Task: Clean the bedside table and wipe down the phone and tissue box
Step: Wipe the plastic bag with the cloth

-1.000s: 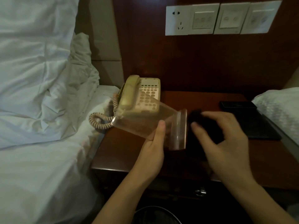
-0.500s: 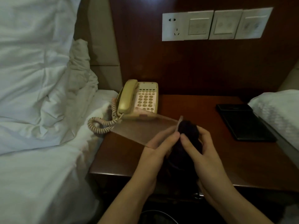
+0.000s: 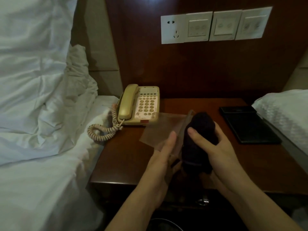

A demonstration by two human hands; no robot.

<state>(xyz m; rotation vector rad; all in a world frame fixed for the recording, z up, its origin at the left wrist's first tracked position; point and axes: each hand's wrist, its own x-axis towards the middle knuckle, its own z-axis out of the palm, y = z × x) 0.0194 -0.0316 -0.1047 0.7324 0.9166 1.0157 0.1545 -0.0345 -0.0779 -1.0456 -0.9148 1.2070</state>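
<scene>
Two hands over the front half of one dark wooden tabletop. Left hand pinches one clear plastic bag by its opening, thumb on top, bag lying flat toward 10 o'clock with its far corner over the phone's front edge. Right hand is closed around one dark cloth bundle, thumb across its front; the bundle sits right at the bag's mouth, whether it is partly inside cannot be told. One beige corded phone at 10 o'clock on the tabletop, handset on cradle, one coiled cord spilling off the left edge toward the bed. One flat black folder-like item at 2 o'clock, apart from the hands. Wall panel at 12 o'clock: one socket, three switch plates. One white pillow at 3 o'clock. Rumpled white duvet at 9 o'clock.
</scene>
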